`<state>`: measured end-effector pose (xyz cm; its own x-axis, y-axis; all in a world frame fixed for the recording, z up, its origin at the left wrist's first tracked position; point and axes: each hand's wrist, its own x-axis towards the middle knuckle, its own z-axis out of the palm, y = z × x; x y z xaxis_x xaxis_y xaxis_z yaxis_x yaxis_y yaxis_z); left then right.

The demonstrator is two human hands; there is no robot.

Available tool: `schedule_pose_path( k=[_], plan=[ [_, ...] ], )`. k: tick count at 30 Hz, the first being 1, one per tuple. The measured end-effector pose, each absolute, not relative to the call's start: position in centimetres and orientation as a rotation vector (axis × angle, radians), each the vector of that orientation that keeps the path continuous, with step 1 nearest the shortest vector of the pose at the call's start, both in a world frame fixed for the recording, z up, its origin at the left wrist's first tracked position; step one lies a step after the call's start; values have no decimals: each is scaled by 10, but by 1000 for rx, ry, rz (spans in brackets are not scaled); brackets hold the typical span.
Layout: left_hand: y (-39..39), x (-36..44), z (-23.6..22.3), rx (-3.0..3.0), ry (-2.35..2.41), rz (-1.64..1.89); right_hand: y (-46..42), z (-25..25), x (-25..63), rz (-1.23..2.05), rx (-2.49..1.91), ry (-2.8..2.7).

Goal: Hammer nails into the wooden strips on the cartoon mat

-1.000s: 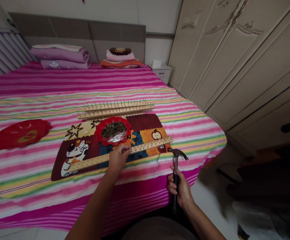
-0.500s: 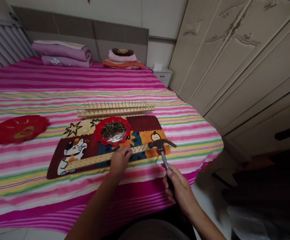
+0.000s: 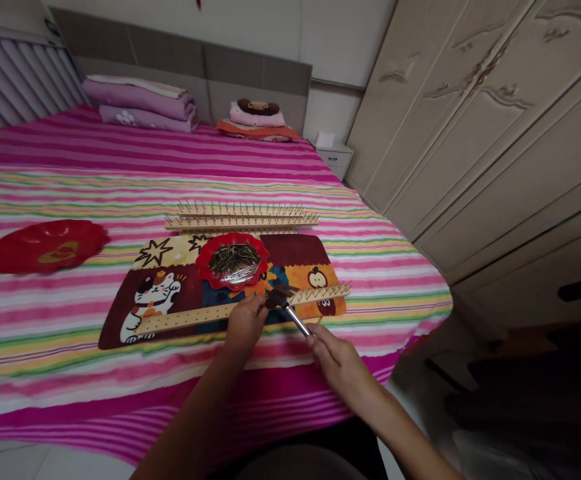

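Hammer (image 3: 295, 318) in right hand (image 3: 339, 363), beside left hand (image 3: 245, 325)

Both our bare forearms reach forward from the lower edge, our bare left hand (image 3: 246, 325) palm-down with thumb and fingertips pinched together, our bare right hand (image 3: 337, 363) lower and to its right, fingers curled closed, wrist angled inward.
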<state>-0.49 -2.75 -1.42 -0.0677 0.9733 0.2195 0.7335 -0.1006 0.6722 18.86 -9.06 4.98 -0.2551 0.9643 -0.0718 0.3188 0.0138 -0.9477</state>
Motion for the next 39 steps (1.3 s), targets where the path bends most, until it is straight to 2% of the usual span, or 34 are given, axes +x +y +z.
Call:
schedule_pose_path(
  k=[4,8,12,20,23,32,35,39],
  plan=[
    [-29,-4,-17,1829,1806,996,-110,39,201,1294,-1399,-1388],
    [-31,-13,-7,1783,1777,982,-130,8,216,1453,-1458,-1005],
    [-20,-36,16,1850,2019,997,-141,-29,225,1520,-1468,-743],
    [39,-55,31,2023,2149,381,-136,-58,229,1624,-1443,-650],
    [51,-55,27,1966,2125,284,-135,-58,229,1621,-1432,-663],
    [53,-58,32,1996,2041,439,-135,-59,228,1602,-1423,-666],
    [41,-64,40,1846,1947,677,-135,-57,227,1601,-1427,-666],
    [17,-65,47,1400,1554,1038,-134,-51,225,1606,-1434,-668]
  ],
)
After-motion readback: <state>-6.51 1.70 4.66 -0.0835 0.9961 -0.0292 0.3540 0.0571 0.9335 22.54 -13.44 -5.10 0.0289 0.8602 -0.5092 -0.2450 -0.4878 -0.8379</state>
